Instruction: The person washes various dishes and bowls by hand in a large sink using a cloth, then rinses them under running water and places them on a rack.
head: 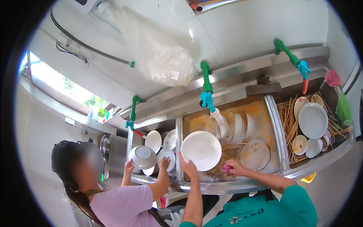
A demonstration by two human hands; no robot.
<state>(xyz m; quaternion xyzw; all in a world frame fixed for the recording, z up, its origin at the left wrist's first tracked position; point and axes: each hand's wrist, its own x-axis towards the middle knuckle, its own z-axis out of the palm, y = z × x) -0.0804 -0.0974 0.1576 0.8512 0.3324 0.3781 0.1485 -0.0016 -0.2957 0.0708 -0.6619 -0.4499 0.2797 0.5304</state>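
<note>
My left hand (189,168) holds a large white bowl (201,150) by its lower left rim, above the middle basin of a steel sink. To its right my right hand (232,168) is closed around a pink cloth or sponge (226,168). Murky, sudsy water (256,106) fills the middle basin, where several white bowls (237,127) stand on edge. A round plate (255,154) lies at the water's surface, and chopsticks (234,144) float beside it. Above the basin is a blue tap (207,100) with a white spout.
At the left basin a co-worker (124,198) holds a white bowl (142,157) over other dishes. The right basin holds bundled chopsticks (286,122), a large pale bowl (313,120) and small bowls. Green and pink cloths (343,109) hang at its far corner. A plastic bag (161,54) hangs on the wall.
</note>
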